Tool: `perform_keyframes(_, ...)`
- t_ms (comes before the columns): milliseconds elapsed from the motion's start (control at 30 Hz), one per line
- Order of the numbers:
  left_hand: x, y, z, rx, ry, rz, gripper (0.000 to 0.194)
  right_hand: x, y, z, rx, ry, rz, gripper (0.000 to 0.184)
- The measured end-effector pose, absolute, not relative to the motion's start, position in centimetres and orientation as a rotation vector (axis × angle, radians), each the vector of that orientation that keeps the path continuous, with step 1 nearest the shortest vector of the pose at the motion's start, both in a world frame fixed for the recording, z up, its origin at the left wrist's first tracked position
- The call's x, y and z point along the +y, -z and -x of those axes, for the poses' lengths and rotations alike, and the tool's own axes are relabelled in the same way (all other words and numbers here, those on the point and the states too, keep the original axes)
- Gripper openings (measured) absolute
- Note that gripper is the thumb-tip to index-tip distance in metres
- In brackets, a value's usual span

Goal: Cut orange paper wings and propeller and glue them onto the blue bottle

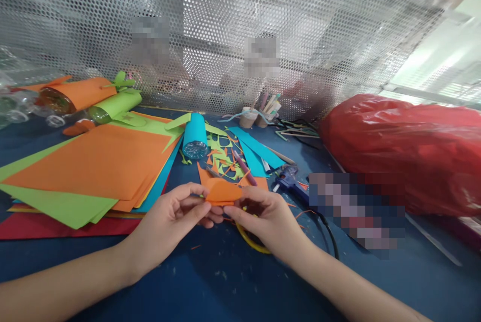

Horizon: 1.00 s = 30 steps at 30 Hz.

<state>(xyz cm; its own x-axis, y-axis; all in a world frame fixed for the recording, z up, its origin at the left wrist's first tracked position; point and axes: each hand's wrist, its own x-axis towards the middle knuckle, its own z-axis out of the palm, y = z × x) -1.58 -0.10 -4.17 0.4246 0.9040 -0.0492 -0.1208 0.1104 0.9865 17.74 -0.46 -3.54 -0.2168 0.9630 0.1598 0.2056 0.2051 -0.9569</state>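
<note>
Head view, orange paper piece: the small folded orange paper piece point(224, 191) is held over the tabletop point(233, 284), on the near side of the turquoise-wrapped bottle point(196, 129) and slightly to its right.
Left grip: the left grip point(184, 209) is pinched on the left end of the paper, thumb in front and fingers behind.
Right grip: the right grip point(268, 214) is clamped on the opposite end, thumb low along the bottom edge.
Weight: probably next to nothing; a light pinch should carry it.
Stiffness: it looks like thin card, springy across the rounded upper face and firmer along the doubled lower edge.
Surface: matt, so slipping seems unlikely.
Fragility: hard squeezing could crease the face, and pulling the ends apart could tear it.
Best hold: both ends near the doubled edge, leaving the broad face unpressed.
Around the turquoise-wrapped bottle: the paper stack point(101, 161) lies to its left, loose green and orange scraps point(225, 159) just to its right, and the glue gun point(295, 185) farther right and nearer the wearer.
</note>
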Motion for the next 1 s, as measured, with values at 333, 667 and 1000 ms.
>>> perform_keyframes(333,-0.23,4.59,1.67,0.829,-0.918,-1.217,0.008,-0.48,3.07,-17.98,-1.715,-0.949,1.143,0.011)
perform_keyframes(667,-0.44,4.0,1.64,0.88,-0.912,-1.253,0.011,-0.65,3.12,-17.85,-1.71,-0.932,1.112,0.004)
perform_keyframes(1000,-0.6,3.79,1.53,0.864,-0.928,-1.283,0.009,-1.0,2.82,-17.54,-1.741,-0.757,1.129,0.009)
